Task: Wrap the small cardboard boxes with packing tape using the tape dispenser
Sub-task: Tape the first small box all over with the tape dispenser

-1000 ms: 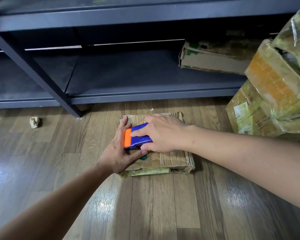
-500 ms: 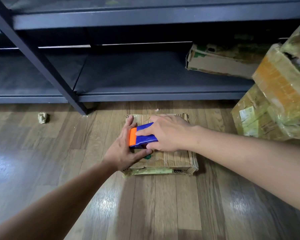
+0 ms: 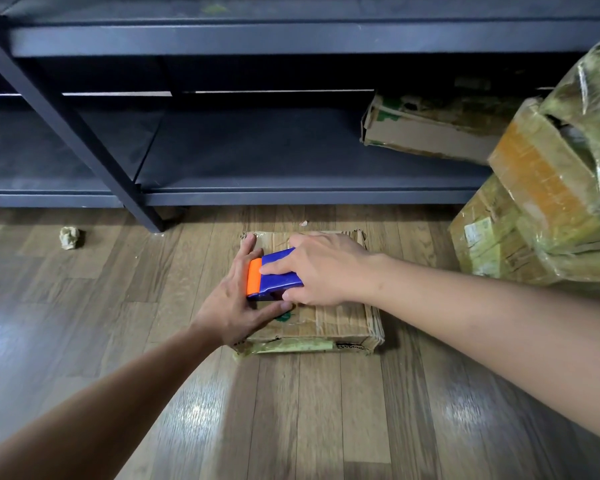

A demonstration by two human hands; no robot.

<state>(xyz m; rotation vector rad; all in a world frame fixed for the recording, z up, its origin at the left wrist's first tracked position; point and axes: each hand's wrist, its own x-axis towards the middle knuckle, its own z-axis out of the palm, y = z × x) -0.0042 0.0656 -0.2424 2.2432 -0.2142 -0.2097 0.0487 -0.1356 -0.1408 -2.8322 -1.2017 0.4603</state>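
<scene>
A flat, worn cardboard box lies on the wooden floor in front of a dark shelf. On top of it sits a blue tape dispenser with an orange front edge. My right hand grips the dispenser from above, fingers curled over its body. My left hand lies flat against the box's left edge, fingers straight and thumb stretched under the dispenser, pressing the box down. Yellowish tape shows along the box's front side.
A dark metal shelf unit runs across the back, its slanted post reaching the floor left of the box. A taped box rests on the low shelf. Stacked wrapped boxes stand at right. A crumpled tape wad lies at left.
Both hands and the dispenser keep the same hold on the box; the view has shifted slightly, so everything sits a little further right in frame.
</scene>
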